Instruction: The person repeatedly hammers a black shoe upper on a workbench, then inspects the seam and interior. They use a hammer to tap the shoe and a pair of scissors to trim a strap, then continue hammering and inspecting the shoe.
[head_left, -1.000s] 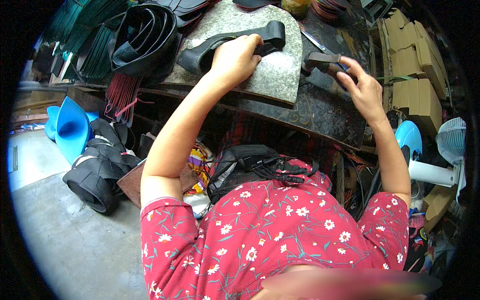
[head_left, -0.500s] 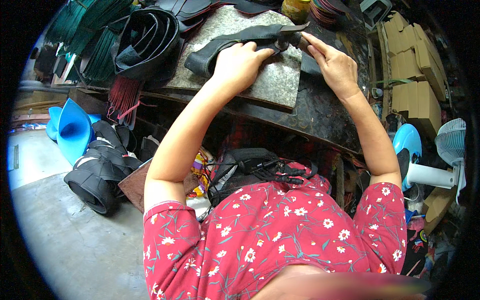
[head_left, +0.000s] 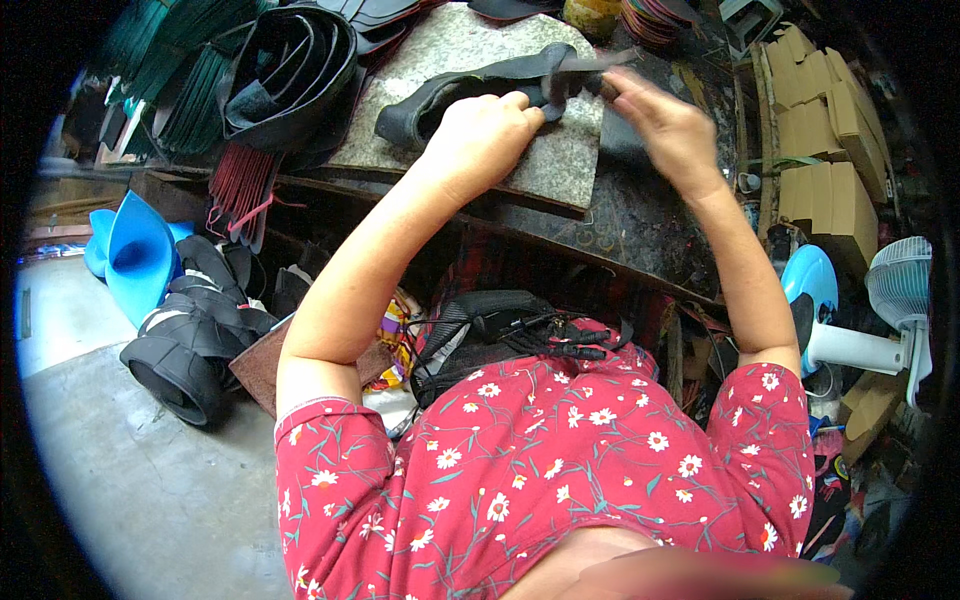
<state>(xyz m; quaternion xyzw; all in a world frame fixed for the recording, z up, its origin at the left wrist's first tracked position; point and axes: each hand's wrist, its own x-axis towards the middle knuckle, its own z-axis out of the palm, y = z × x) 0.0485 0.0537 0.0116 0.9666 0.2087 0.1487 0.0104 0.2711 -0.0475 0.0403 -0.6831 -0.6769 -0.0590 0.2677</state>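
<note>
On a speckled grey board (head_left: 545, 180) lies a folded black shoe-upper strip (head_left: 405, 118), looped at its left end. My left hand (head_left: 482, 138) is closed on the strip's near edge, its fingertips near the right end. My right hand (head_left: 668, 128), blurred by motion, grips the short handle of a dark hammer (head_left: 580, 72) with a long thin tip. The hammer's head is over the right end of the strip. Because of the blur, I cannot tell whether it touches the strip.
Coiled black strips (head_left: 290, 75) and bundled green-edged pieces (head_left: 200, 100) crowd the bench's left. A yellow pot (head_left: 592, 15) stands at the back. Cardboard boxes (head_left: 815, 200) and a white-blue fan (head_left: 895, 290) are at right. Black shoe uppers (head_left: 180, 355) lie on the floor.
My left fingers have curled in closer to the right end of the strip. The hammer and my right hand have shifted slightly and are now blurred.
</note>
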